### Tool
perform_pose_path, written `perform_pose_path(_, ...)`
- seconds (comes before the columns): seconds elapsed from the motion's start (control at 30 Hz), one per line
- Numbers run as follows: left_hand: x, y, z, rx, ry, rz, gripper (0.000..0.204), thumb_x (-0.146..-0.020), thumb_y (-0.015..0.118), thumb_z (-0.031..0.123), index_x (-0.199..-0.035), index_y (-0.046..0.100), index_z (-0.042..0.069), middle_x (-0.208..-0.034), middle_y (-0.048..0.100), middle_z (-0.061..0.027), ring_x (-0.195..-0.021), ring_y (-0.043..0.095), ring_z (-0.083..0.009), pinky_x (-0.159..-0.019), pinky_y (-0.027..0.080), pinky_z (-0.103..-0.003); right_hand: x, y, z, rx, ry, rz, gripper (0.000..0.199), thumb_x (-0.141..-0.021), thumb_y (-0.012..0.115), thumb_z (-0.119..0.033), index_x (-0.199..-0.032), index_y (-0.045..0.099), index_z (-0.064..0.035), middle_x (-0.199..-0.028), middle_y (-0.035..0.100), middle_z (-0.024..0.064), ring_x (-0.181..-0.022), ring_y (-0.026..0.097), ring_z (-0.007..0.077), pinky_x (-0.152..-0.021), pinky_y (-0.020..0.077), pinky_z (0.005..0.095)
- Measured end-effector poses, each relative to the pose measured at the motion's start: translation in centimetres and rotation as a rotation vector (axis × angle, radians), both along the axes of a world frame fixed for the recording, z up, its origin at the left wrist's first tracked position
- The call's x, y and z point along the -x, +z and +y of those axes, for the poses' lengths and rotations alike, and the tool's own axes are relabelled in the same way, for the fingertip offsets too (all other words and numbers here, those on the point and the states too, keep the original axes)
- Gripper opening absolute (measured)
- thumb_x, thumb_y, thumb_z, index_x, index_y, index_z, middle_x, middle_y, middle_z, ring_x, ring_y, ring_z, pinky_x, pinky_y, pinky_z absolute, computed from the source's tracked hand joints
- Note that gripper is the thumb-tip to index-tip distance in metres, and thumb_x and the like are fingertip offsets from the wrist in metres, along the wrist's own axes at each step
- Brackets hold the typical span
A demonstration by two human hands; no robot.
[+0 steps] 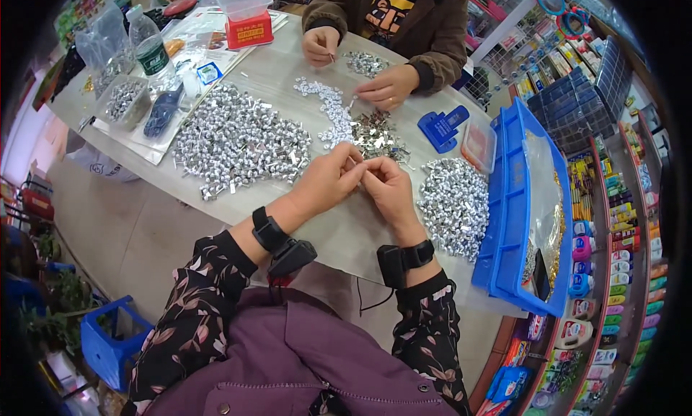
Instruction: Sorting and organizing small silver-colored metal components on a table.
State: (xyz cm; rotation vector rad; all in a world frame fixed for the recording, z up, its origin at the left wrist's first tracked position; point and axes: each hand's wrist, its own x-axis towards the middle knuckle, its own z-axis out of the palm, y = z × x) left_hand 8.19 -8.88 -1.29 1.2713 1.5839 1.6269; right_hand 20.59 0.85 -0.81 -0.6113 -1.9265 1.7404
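Pinching one small shiny metal clip (362, 167) between them, the left hand (328, 180) and right hand (390, 189) meet above the pale counter (346, 232), between heaps of glittering silver clips (238, 142).

A small shop doubling as a piecework bench. Along the right, tall wire display racks (620, 221) crammed with colourful packaged stationery and small bottles; in the middle, a pale grey worktable (339, 232) heaped with shiny silver metal clips (238, 142).
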Motion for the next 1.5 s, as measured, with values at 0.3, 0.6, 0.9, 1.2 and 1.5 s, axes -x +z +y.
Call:
perform_pose_path(0.3,5.1,3.8,-3.0,0.144,0.315,0.495,0.016,-0.082,0.060,0.015,-0.091,0.056,0.004,-0.074,0.059,-0.0080,-0.062,0.058,-0.0171,-0.058,0.046,-0.029,-1.7,1.8,1.8,-0.149,-0.234,0.006,0.016,-0.083,0.061,-0.009,-0.097,0.061,-0.0005,-0.080,0.060,-0.0019,-0.069,0.054,0.0037,-0.059,0.0421,0.0174)
perform_pose_path(0.6,2.0,2.1,-0.3,0.209,0.136,0.910,0.013,-0.078,0.056,0.014,-0.086,0.057,0.004,-0.082,0.057,-0.0170,-0.077,0.059,-0.0344,-0.065,0.048,-0.043,-3.1,2.3,2.7,-0.494,-0.212,-0.301,0.016,-0.080,0.064,-0.015,-0.090,0.064,-0.0017,-0.077,0.063,0.0042,-0.066,0.057,0.0082,-0.057,0.0440,0.0222)
perform_pose_path(0.9,2.0,0.5,1.2,0.221,0.099,1.004,0.010,-0.075,0.053,0.010,-0.076,0.055,0.000,-0.080,0.056,-0.0198,-0.074,0.058,-0.0364,-0.065,0.048,-0.043,-1.0,0.7,1.1,-0.905,-0.292,-0.390,0.018,-0.076,0.063,-0.023,-0.087,0.065,-0.0084,-0.076,0.061,0.0088,-0.068,0.060,0.0237,-0.060,0.0475,0.0326)
perform_pose_path(1.2,0.4,1.4,0.7,0.128,0.095,0.530,0.011,-0.081,0.056,0.010,-0.082,0.053,0.000,-0.074,0.058,-0.0125,-0.063,0.058,-0.0247,-0.057,0.047,-0.034,-1.1,0.6,1.1,-0.916,-0.318,-0.390,0.014,-0.077,0.062,-0.021,-0.081,0.062,-0.0077,-0.075,0.062,0.0080,-0.065,0.061,0.0233,-0.059,0.0479,0.0321)
perform_pose_path(1.5,0.9,0.2,1.2,0.093,-0.116,-0.318,0.013,-0.086,0.057,0.014,-0.092,0.055,0.003,-0.070,0.054,0.0009,-0.058,0.051,-0.0046,-0.050,0.042,-0.019,-1.6,0.4,1.8,-0.189,-0.206,0.015,0.011,-0.083,0.060,-0.013,-0.087,0.059,-0.0029,-0.082,0.064,0.0067,-0.068,0.061,0.0127,-0.061,0.0491,0.0257)
